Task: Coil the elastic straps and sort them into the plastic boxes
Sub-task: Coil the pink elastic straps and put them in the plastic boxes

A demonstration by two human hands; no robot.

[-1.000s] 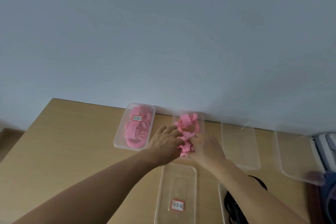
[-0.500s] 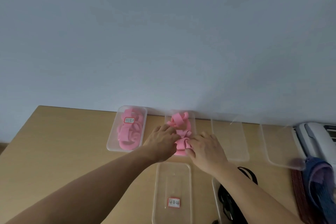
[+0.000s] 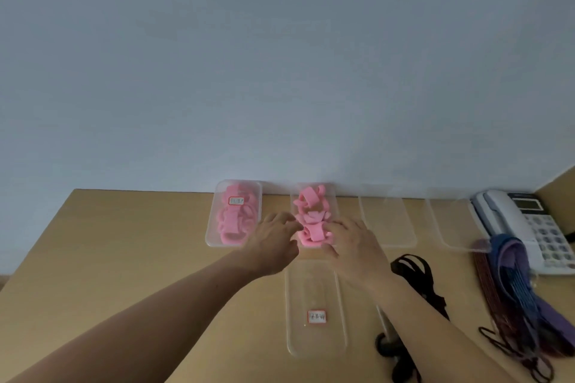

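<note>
1. At the near end of the second clear plastic box (image 3: 335, 196) from the left, a coiled pink elastic strap (image 3: 312, 235) lies among other pink coils. Its broad band runs roughly left to right.
2. The left hand (image 3: 277, 241) touches the coil's left edge with fingers spread and fairly straight. The right hand (image 3: 351, 246) meets its right edge with fingers lightly bent, and blur hides whether they pinch or merely press.
3. The coil sits between the two hands, just ahead of both sets of fingertips, so neither is clearly nearer. Releasing it would probably mean drawing each hand back and outward.
4. The leftmost clear box (image 3: 211, 238) holds more pink coils, and a labelled clear box (image 3: 315, 289) lies nearer the person. Loose black straps (image 3: 413, 270) and a purple-and-blue strap bundle (image 3: 513, 277) wait on the wooden table (image 3: 124, 258).
</note>
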